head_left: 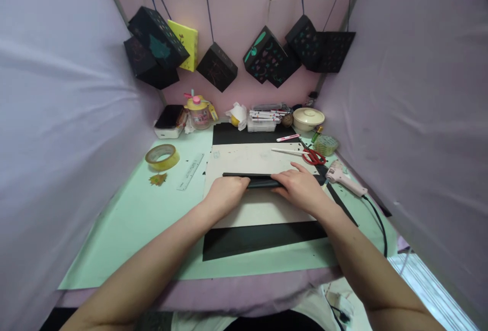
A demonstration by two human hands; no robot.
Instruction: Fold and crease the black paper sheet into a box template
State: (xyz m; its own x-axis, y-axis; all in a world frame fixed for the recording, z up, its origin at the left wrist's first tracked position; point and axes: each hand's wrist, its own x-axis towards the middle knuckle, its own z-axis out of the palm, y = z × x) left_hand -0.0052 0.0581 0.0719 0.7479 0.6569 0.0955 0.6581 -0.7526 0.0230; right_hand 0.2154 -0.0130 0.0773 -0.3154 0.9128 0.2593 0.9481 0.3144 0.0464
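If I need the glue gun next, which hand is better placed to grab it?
Likely the right hand: the glue gun lies close by on that side. The left hand is farther off. Both hold the folded black paper, so the right would have to let go first.

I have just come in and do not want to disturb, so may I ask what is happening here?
A person's left hand and right hand both hold a long black piece, which looks folded, over a white sheet on the table. Red-handled scissors and a glue gun lie near the right hand; neither is held. A tape roll and a clear ruler lie to the left, and decorated boxes hang behind.
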